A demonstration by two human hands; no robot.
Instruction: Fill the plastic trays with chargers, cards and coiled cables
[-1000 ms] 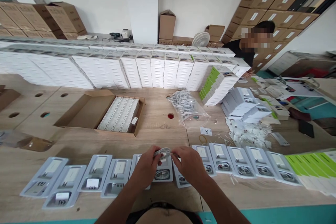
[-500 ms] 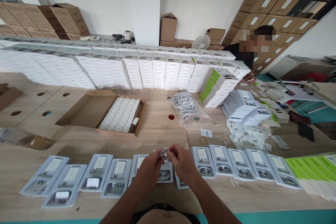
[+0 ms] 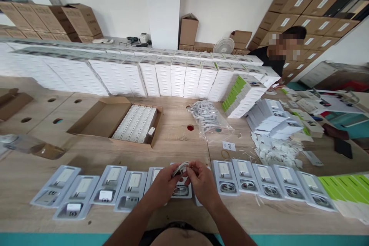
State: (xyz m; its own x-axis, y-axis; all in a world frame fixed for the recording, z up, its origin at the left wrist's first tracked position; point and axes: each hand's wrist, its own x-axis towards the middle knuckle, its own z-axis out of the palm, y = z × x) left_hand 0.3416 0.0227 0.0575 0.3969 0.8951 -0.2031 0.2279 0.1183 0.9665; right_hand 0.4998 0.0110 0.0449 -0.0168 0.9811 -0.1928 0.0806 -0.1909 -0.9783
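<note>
A coiled white cable [image 3: 181, 168] is held up between my two hands above the row of trays. My left hand [image 3: 162, 185] is closed round its left side. The fingers of my right hand [image 3: 203, 184] pinch its right side. Beneath my hands lies a grey plastic tray with a coiled cable [image 3: 180, 190] in its lower compartment; my hands hide part of it. On the right, a tray [image 3: 226, 178] holds a white power adapter [image 3: 223, 168] above a coiled cable. Trays on the left, such as this one [image 3: 108, 184], hold an adapter and a small card or box.
An opened carton [image 3: 135, 123] of white adapters and a clear bag of cables [image 3: 206, 117] lie on the wooden table. White boxes [image 3: 175, 77] form a long wall behind. A pile of white pieces [image 3: 276, 150] and green-and-white boxes [image 3: 346, 188] sit right. A co-worker [image 3: 269, 54] is at far right.
My hands stay on the coiled cable, and my right fingers have shifted along it. The whole view has moved slightly, so the table's contents appear a little further right.
</note>
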